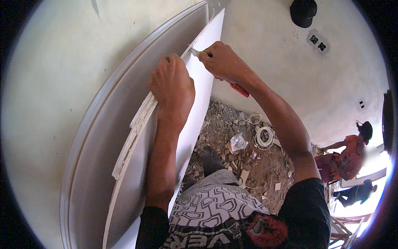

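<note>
A tall white plasterboard sheet [203, 76] stands on edge in front of me, its long edge rough and broken, with chalky core [134, 135] exposed along part of it. Over that edge, farther up, my left hand [172, 81] is closed with its fingers wrapped around the board. My right hand [222, 61] is closed on a utility knife with a red handle [239, 89], whose end sticks out below the palm. The knife's tip meets the board's edge just beyond my left hand. How deep the blade sits cannot be made out.
Behind the sheet, a grey panel with a pale rim [93, 124] is close to the wall. Rubble [226, 112] covers the floor, with a white cable coil [264, 137] and a clear plastic bag [238, 142]. A black cap [303, 12] hangs on the wall. Two people [346, 157] are at the right.
</note>
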Demonstrator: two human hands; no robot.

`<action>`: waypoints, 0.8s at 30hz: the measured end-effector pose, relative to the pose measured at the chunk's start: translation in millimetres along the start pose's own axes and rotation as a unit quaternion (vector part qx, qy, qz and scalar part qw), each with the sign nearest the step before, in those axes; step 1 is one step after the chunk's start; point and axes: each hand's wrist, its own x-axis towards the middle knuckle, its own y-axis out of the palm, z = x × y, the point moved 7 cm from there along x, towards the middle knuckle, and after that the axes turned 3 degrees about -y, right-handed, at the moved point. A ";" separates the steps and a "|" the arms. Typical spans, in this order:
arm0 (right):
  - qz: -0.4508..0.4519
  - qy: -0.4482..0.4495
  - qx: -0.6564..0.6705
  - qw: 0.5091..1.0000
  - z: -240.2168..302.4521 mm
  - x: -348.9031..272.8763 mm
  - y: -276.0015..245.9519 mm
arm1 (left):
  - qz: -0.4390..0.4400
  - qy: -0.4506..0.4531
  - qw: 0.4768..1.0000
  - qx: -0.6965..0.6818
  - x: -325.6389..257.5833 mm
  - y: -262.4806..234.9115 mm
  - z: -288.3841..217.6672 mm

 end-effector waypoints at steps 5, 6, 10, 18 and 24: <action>-0.078 -0.066 -0.061 0.993 -23.7 13.9 -35.4 | -0.036 0.011 0.999 -0.001 0.7 -3.4 11.8; -0.106 -0.083 -0.068 0.989 -25.0 21.0 -41.7 | -0.028 0.002 1.000 0.004 0.8 -2.7 12.4; -0.157 -0.164 0.032 0.973 -32.1 74.8 -33.2 | -0.030 0.006 0.999 -0.015 3.3 -0.2 6.4; -0.001 -0.179 0.136 0.974 -33.0 102.4 7.1 | -0.001 -0.048 0.998 -0.045 5.5 -9.9 12.9; -0.004 -0.209 0.132 0.969 -43.0 109.2 5.4 | 0.040 -0.091 0.995 -0.033 -3.4 -27.3 18.3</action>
